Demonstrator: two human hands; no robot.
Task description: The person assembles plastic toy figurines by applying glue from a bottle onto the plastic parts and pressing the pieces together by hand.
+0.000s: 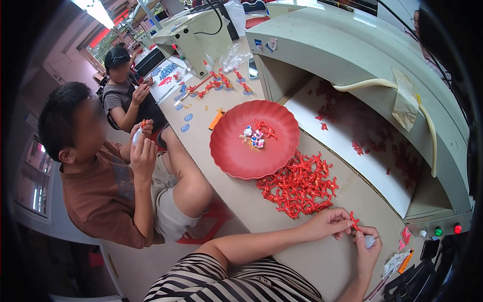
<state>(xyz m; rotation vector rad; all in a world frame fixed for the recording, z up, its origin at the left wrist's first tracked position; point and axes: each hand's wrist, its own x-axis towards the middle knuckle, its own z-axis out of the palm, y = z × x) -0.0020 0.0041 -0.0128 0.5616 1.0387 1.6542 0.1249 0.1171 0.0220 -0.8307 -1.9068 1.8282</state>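
Over the near right part of the table, my left hand [326, 225] pinches a small red plastic figure [354, 220] with spread, limb-like points. Close beside it, my right hand [366, 254] is closed around a small whitish squeeze bottle [370, 241]. The bottle's tip is hidden, so I cannot tell whether it touches the figure. Just beyond my left forearm lies a heap of similar red figures [302, 189]. A red scalloped bowl [226, 151] stands behind the heap, holding a few red pieces and small white-and-coloured figures [257, 138].
A pale machine [322, 30] with a wide opening stands on the right; red pieces lie on its white bed [347, 146]. Buttons [438, 231] sit at its near end. Two people work along the left side. An orange box [217, 120] and a phone [253, 69] lie farther back.
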